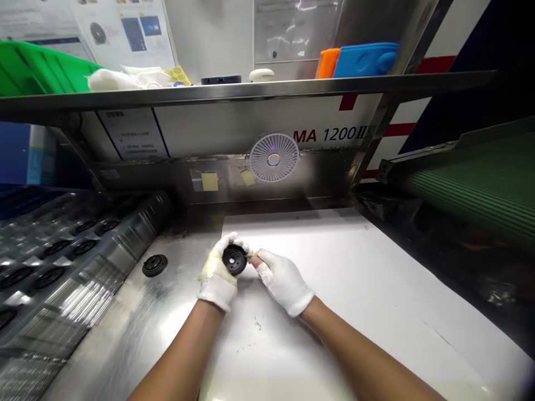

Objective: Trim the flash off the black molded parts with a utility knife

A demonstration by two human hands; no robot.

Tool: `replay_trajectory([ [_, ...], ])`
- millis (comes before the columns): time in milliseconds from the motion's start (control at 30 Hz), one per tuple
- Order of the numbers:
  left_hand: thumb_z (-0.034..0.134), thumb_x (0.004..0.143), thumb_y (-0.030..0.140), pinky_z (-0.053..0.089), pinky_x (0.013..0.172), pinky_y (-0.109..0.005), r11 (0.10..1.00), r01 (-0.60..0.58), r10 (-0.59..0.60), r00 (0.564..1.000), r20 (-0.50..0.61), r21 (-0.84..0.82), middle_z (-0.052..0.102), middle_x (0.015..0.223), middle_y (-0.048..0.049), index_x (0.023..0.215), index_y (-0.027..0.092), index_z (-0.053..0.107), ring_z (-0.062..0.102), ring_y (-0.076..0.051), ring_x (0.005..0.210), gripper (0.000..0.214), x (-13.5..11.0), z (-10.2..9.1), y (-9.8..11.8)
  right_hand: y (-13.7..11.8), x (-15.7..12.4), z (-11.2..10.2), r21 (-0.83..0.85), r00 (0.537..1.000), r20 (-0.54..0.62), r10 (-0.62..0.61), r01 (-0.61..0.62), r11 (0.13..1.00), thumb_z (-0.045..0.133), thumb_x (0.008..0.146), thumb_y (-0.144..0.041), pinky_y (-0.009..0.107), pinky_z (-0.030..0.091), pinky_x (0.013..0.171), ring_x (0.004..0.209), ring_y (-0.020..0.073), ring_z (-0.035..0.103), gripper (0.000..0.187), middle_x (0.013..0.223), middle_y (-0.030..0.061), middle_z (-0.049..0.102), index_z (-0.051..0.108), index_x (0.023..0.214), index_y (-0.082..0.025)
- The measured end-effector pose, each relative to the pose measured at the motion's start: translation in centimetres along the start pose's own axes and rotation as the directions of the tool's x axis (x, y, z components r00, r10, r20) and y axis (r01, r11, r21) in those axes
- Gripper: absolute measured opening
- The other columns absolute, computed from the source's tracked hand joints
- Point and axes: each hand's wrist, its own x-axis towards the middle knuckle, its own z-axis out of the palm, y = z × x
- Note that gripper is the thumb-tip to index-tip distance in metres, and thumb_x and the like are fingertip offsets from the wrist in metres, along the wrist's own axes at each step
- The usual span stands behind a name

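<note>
Metal tabletop (137,323) fills the lower view, and a white sheet (355,267) covers it from the middle toward its right edge. Above its back edge runs a metal shelf (251,93); clear plastic trays (106,284), bearing several black discs, line its left edge. Below the shelf hangs a round fan (273,157). Over the sheet, left of its middle, the gloved left hand (217,274) has its grip wrapped around one disc (234,260), which sits within the fingers, its holed face showing. The gloved right hand (284,281) has its grip pinched together just beside that disc's right rim; anything thin between thumb and fingers is too small to tell. Work on the held disc seems under way; a loose disc (154,265) lies near the trays, and whether it or the trayed ones are finished cannot be told.
</note>
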Motion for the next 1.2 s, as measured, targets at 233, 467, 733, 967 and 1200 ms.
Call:
replay_trajectory([
  [233, 0.062, 0.067, 0.015, 0.047, 0.059, -0.027, 0.995, -0.020, 0.017, 0.999, -0.038, -0.097, 0.050, 0.060, -0.0012, 0.066, 0.013, 0.055, 0.053, -0.013, 0.058, 0.006, -0.2, 0.5, -0.2, -0.3, -0.5, 0.8, -0.124, 0.999, -0.044, -0.005, -0.001, 0.992, 0.032, 0.093, -0.038, 0.021, 0.030, 0.055, 0.058, 0.0115, 0.046, 0.026, 0.067, -0.0045, 0.052, 0.046, 0.075, -0.023],
  [467, 0.059, 0.067, 0.011, 0.047, 0.057, -0.027, 0.982, -0.094, 0.072, 0.988, -0.133, -0.166, 0.048, 0.058, 0.0007, 0.063, 0.013, 0.054, 0.050, -0.010, 0.054, 0.007, -0.1, 0.6, -0.4, -0.9, -0.9, 1.4, -0.147, 1.000, 0.006, 0.008, -0.007, 0.989, 0.032, 0.093, -0.036, 0.021, 0.030, 0.054, 0.059, 0.0119, 0.049, 0.025, 0.068, -0.0042, 0.055, 0.047, 0.079, -0.024],
  [733, 0.061, 0.067, 0.013, 0.047, 0.060, -0.027, 0.976, -0.141, 0.118, 0.983, -0.141, -0.168, 0.048, 0.060, 0.0005, 0.066, 0.013, 0.053, 0.050, -0.011, 0.057, 0.008, 0.2, 0.0, -0.6, -1.0, -1.0, 1.7, -0.116, 0.999, 0.030, 0.037, -0.033, 0.993, 0.031, 0.093, -0.036, 0.021, 0.031, 0.055, 0.060, 0.0121, 0.050, 0.024, 0.069, -0.0027, 0.056, 0.049, 0.082, -0.023],
  [967, 0.062, 0.066, 0.013, 0.047, 0.062, -0.027, 0.975, -0.157, 0.135, 0.980, -0.143, -0.160, 0.049, 0.060, 0.0015, 0.066, 0.014, 0.052, 0.051, -0.010, 0.057, 0.010, 0.5, -0.4, -0.2, -1.7, -1.5, 2.1, -0.049, 0.996, 0.078, -0.033, 0.037, 0.998, 0.032, 0.093, -0.034, 0.020, 0.028, 0.054, 0.059, 0.0109, 0.048, 0.025, 0.067, -0.0043, 0.054, 0.048, 0.076, -0.022],
  [1200, 0.059, 0.068, 0.012, 0.047, 0.059, -0.026, 0.978, -0.141, 0.127, 0.987, -0.097, -0.154, 0.049, 0.059, 0.0009, 0.064, 0.013, 0.052, 0.051, -0.010, 0.056, 0.008, 0.0, 0.3, -0.3, -1.3, -1.1, 1.8, -0.126, 0.998, -0.028, 0.058, -0.061, 0.990, 0.031, 0.093, -0.035, 0.022, 0.027, 0.052, 0.055, 0.0110, 0.045, 0.027, 0.064, -0.0044, 0.051, 0.047, 0.076, -0.022],
])
